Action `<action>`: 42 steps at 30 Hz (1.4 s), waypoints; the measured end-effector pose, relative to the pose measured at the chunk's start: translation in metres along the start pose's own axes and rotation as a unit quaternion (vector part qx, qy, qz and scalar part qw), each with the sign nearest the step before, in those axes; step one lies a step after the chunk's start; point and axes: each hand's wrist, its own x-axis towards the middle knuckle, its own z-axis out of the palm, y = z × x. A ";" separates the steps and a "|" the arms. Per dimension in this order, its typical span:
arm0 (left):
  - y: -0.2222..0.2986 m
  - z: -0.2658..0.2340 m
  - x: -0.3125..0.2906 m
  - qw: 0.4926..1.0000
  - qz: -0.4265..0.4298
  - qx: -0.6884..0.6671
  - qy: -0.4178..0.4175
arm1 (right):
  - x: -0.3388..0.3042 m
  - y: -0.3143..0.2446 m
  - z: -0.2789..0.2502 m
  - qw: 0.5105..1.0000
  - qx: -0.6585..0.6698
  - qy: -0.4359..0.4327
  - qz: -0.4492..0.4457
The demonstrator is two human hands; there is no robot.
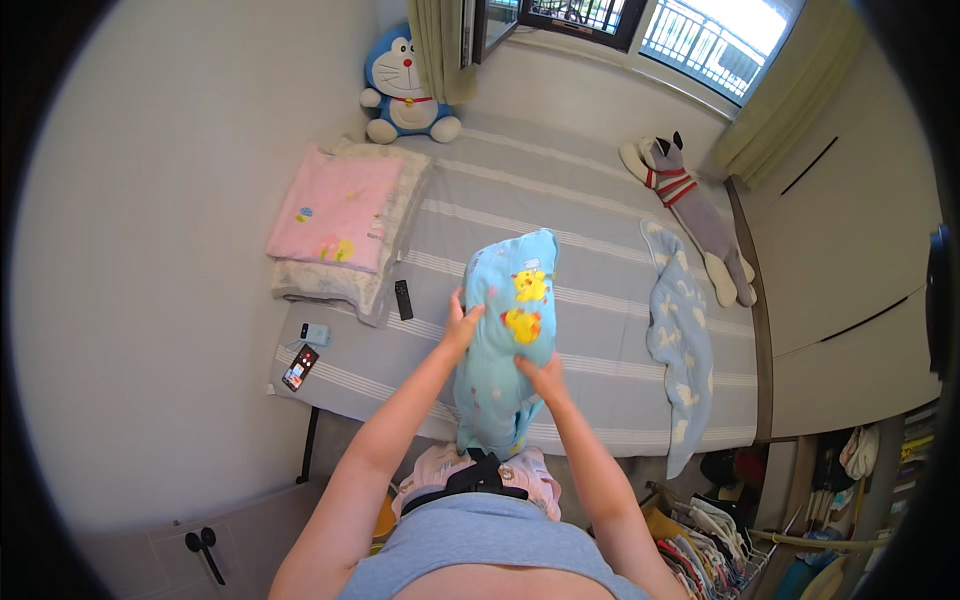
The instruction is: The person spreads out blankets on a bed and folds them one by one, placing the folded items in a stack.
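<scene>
Far left: a phone (299, 368) lies at the bed's near corner, a small pale-blue gadget (315, 333) just beside it.
Pillows: a pink pillow (335, 212) sits on top of a cream one, and a black remote (403, 299) rests on the sheet just right of them.
Headboard end: a blue-and-white plush cat (405, 90) is propped against the wall.
Left hand (461, 327): up in the air over the bed, fingers curled onto the left edge of the blue pillow (508, 340), gripping it.
Blue pillow: held upright between both hands above the grey striped bed (580, 210), yellow duck prints facing the camera, its lower end hanging down toward the person's waist.
Right hand (545, 378): pressed against the pillow's lower right side, fingers closed into the fabric.
Right of centre: a light-blue blanket (680, 345) with white shapes trails down the bed and over its near edge.
Far right: a long grey plush dog (695, 212) in a striped top lies along the bed's edge, by the wardrobe.
</scene>
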 end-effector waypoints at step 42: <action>0.024 0.004 -0.053 0.549 0.449 0.545 -0.447 | -0.017 -0.007 -0.020 0.900 -0.405 -0.154 -0.053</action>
